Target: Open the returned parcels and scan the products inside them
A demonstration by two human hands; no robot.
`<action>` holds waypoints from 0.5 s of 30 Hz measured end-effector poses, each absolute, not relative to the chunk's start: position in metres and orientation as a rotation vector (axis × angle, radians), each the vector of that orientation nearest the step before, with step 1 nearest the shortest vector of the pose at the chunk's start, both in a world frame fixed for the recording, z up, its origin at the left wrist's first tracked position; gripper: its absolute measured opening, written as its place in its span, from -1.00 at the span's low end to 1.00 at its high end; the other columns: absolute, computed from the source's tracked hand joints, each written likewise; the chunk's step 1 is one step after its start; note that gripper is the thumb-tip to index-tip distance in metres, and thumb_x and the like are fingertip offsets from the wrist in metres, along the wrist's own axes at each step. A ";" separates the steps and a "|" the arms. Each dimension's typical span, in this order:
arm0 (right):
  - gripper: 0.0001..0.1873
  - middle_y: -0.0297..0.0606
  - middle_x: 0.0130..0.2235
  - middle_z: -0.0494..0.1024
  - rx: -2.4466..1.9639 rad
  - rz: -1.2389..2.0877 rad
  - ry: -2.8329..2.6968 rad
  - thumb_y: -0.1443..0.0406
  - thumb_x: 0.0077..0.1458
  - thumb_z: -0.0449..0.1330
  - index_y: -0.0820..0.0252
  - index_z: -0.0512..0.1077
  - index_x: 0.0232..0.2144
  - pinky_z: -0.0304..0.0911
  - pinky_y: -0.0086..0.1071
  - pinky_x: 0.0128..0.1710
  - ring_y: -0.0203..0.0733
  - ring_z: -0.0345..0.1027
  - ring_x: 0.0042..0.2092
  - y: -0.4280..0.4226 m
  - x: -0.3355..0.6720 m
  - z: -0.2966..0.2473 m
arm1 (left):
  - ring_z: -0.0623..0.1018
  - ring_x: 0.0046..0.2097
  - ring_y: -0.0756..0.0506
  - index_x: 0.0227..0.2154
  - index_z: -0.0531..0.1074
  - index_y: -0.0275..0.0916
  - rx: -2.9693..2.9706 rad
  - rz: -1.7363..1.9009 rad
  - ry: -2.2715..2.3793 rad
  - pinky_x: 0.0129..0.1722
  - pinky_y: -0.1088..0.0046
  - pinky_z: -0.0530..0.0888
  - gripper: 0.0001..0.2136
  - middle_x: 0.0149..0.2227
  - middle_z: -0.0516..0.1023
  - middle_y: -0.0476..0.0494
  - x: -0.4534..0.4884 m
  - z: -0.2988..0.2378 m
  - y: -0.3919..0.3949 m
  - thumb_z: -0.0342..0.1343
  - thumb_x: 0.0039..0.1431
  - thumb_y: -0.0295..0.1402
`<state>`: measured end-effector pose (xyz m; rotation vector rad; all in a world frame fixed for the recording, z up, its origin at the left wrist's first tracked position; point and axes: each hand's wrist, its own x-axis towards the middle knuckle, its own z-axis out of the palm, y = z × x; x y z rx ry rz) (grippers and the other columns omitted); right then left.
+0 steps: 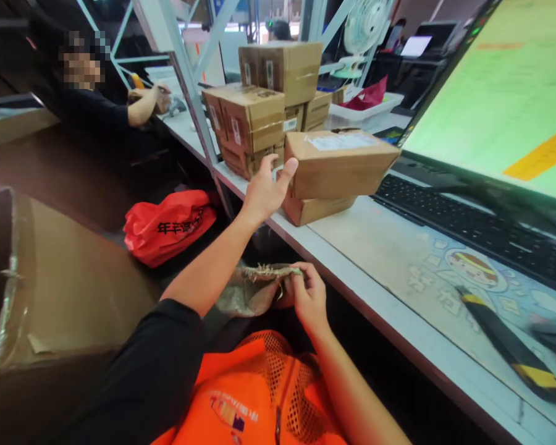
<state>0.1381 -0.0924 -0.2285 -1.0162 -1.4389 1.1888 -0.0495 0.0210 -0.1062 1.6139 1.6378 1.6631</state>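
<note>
My left hand (266, 193) is stretched out at the left end of a taped cardboard box (338, 168) with a white label on top. Its thumb and fingers are apart, the thumb at the box's corner; I cannot tell if it touches. This box rests on another cardboard box (324, 210) at the table edge. Lower down, my right hand (311, 295) pinches the frayed rim of a woven sack (248, 295), which hangs with its mouth up beside the table.
Behind are stacked cardboard boxes (254, 117). A keyboard (482, 228), a monitor (505, 105) and a black-and-yellow utility knife (509, 346) are on the right. A red bag (171, 225) and a large carton (74, 278) lie left. Another person (97, 111) works beyond.
</note>
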 end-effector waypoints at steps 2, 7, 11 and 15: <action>-0.77 -0.27 -0.34 0.54 -0.976 1.188 -1.422 0.11 0.21 0.16 0.13 0.47 -0.28 0.35 -0.34 -0.32 -0.18 0.41 -0.32 -0.086 0.136 -0.224 | 0.50 0.20 -0.25 0.16 0.34 -0.12 1.778 1.723 1.584 0.22 0.11 0.43 -0.40 0.13 0.50 -0.29 -0.070 -0.124 -0.024 0.01 0.31 0.24; -0.82 -0.36 -0.38 0.48 -0.863 1.215 -1.414 0.14 0.28 0.19 0.11 0.47 -0.24 0.25 -0.42 -0.45 -0.29 0.30 -0.44 -0.072 0.110 -0.206 | 0.42 0.28 -0.36 0.32 0.23 -0.12 2.002 1.266 1.581 0.26 0.05 0.42 0.01 0.30 0.34 -0.38 -0.118 -0.211 -0.138 0.41 -0.14 0.26; -0.87 -0.36 -0.32 0.49 -0.698 1.061 -1.561 0.20 0.34 0.20 0.11 0.51 -0.22 0.26 -0.41 -0.39 -0.31 0.34 -0.38 -0.063 0.080 -0.175 | 0.45 0.26 -0.38 0.28 0.33 -0.28 1.559 1.041 1.768 0.28 0.01 0.40 -0.10 0.25 0.44 -0.39 -0.139 -0.295 -0.162 0.47 -0.11 0.00; -0.93 -0.34 -0.25 0.56 -0.685 0.871 -1.738 0.29 0.32 0.24 0.10 0.54 -0.19 0.31 -0.35 -0.23 -0.27 0.43 -0.24 -0.047 0.066 -0.145 | 0.61 -0.01 -0.24 -0.11 0.55 -0.30 0.929 1.580 1.762 0.09 0.16 0.54 -0.61 -0.12 0.65 -0.19 -0.187 -0.290 -0.128 0.22 0.16 -0.08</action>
